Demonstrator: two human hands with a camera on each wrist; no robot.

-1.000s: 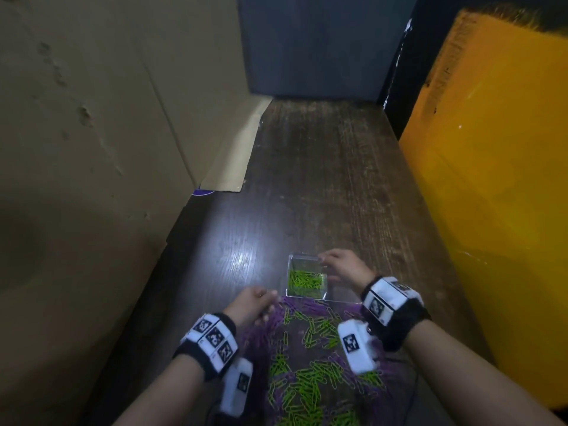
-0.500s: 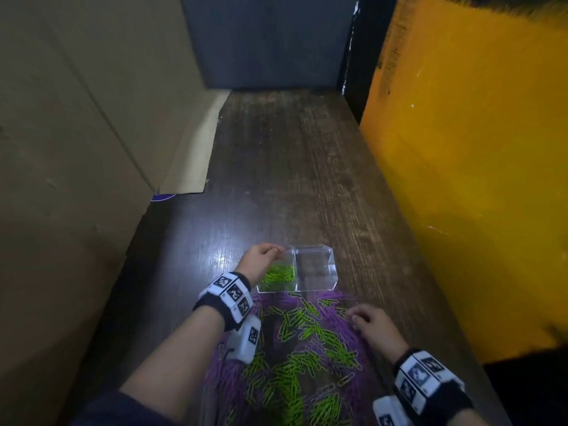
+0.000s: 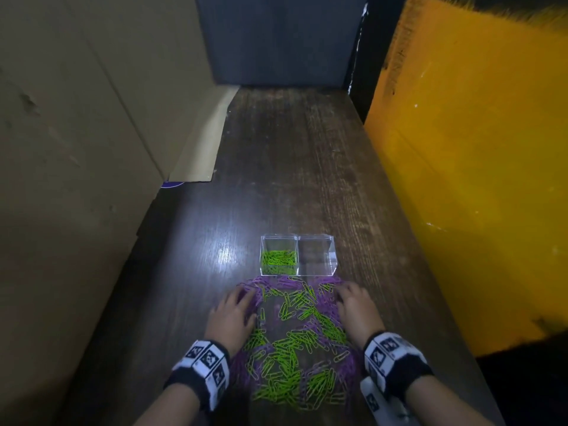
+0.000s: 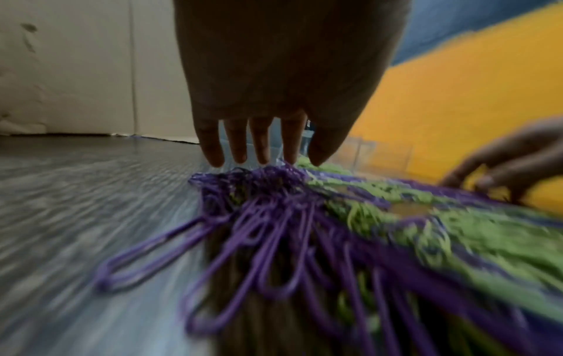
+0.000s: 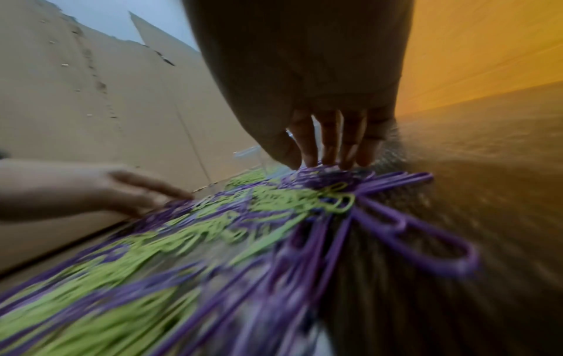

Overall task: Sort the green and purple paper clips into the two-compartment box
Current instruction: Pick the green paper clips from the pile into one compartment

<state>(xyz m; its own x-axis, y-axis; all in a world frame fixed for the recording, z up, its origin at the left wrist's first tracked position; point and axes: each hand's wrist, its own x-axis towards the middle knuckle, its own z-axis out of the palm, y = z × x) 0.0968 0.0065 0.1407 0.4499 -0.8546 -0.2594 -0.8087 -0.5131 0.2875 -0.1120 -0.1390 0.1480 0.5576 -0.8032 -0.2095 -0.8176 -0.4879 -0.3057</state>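
A clear two-compartment box (image 3: 333,259) stands on the dark wooden table. Its left compartment holds green paper clips (image 3: 279,258); its right one looks empty. Just in front of it lies a wide pile of mixed clips, green paper clips (image 3: 295,342) in the middle and purple paper clips (image 3: 325,305) around the rim. My left hand (image 3: 236,305) rests with straight fingers on the pile's left edge, its fingertips (image 4: 262,154) over purple clips (image 4: 252,192). My right hand (image 3: 350,302) lies on the pile's right edge, fingertips (image 5: 332,156) touching purple clips (image 5: 381,192). Neither hand holds a clip.
A cardboard wall (image 3: 76,149) runs along the left, with a flap (image 3: 199,155) lying on the table. A yellow panel (image 3: 476,164) closes the right side and a dark blue board (image 3: 282,38) the far end. Bare table (image 3: 292,164) stretches beyond the box.
My left hand has come back from the box's left compartment to the pile's left edge. My right hand has moved forward onto the pile's right edge. The head view has shifted.
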